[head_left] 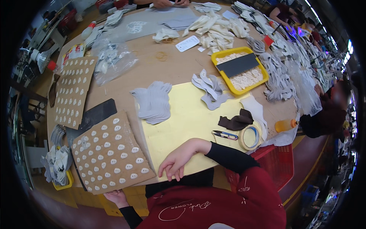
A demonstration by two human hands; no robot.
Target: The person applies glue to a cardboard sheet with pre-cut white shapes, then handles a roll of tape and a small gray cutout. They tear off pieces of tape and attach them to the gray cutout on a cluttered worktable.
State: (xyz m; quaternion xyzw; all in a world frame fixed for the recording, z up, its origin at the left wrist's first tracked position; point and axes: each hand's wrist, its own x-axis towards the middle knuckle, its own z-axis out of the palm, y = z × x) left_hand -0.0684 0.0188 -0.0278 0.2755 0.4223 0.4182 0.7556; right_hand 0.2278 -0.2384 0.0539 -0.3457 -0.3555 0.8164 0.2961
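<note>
A brown cardboard sheet (100, 162) with rows of small white rounded pieces lies at the near left, its front edge by the table edge. My left hand (117, 197) is at that front edge, its fingers partly hidden and seeming to grip the sheet. Over the yellow sheet (177, 126), next to the cardboard's right corner, hangs my right hand (176, 159). Its fingers droop loosely apart and hold nothing. Beyond it lie a stack of grey fabric pieces (153, 102) and several looser grey cutouts (210, 91).
A second dotted cardboard sheet (72, 91) lies farther left, near a dark board (97, 114). To the right are snips (225, 135), tape rolls (250, 137), dark cloth (236, 120), an orange bottle (286, 125) and a yellow tray (244, 91) of pale pieces. Co-workers sit around the table.
</note>
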